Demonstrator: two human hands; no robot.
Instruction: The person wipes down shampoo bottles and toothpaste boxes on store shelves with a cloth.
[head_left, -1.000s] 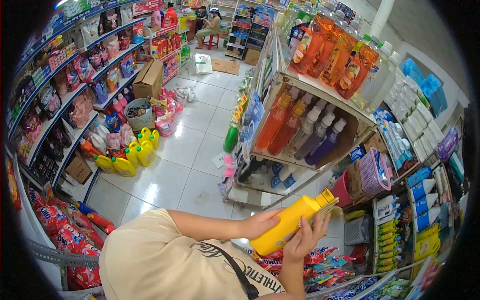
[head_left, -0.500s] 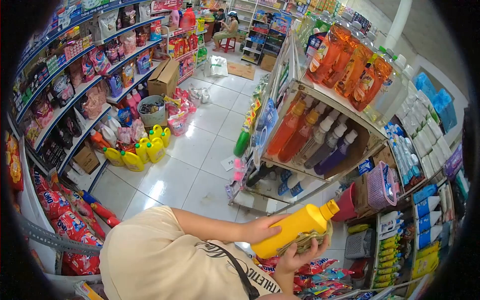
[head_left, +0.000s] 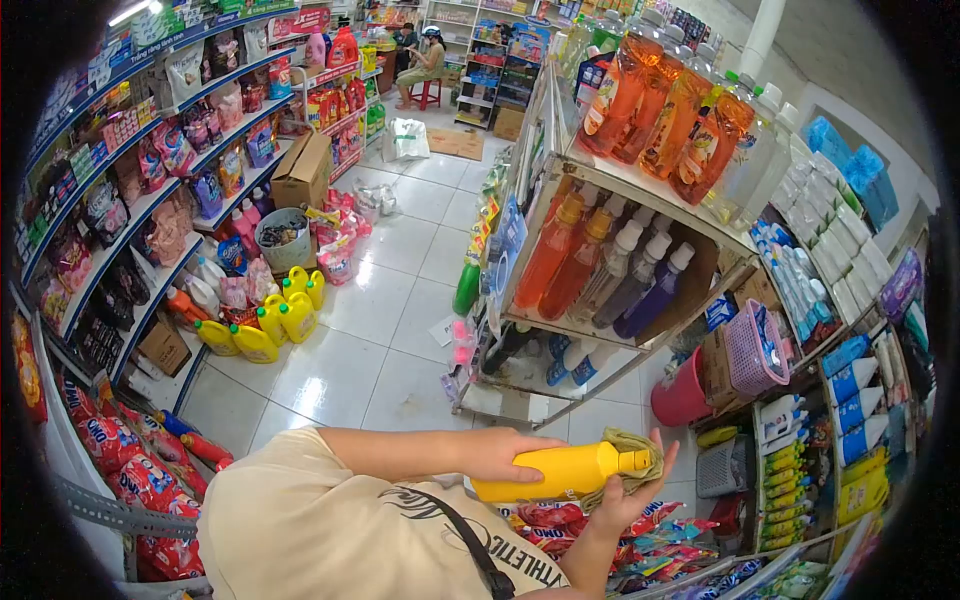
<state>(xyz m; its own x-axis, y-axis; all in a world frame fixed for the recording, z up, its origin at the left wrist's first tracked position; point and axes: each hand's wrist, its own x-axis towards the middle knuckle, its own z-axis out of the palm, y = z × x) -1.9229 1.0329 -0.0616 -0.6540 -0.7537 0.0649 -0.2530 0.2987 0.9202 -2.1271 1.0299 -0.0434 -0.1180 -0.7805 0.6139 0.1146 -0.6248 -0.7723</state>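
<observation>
My left hand (head_left: pixel 503 453) is wrapped over the top of a yellow bottle (head_left: pixel 565 472), which lies nearly level in front of my chest with its cap end to the right. An olive-green cloth (head_left: pixel 630 452) covers part of the cap and neck. My right hand (head_left: pixel 622 503) holds this cloth against the bottle from below and the right, its fingers partly stretched upward. Part of the cloth is hidden behind the bottle and the palm.
A shelf rack (head_left: pixel 640 345) with orange and purple bottles stands ahead. Red detergent bags (head_left: pixel 600 530) lie below my hands. Yellow jugs (head_left: pixel 298 317) and a grey bucket (head_left: pixel 283 235) stand on the tiled floor. A pink bin (head_left: pixel 682 390) is at right. A person (head_left: pixel 425 65) sits far back.
The bottle has tipped to nearly level and moved slightly left and down. The cloth has gone from the bottle's underside to its cap end with my right hand. The view has shifted slightly.
</observation>
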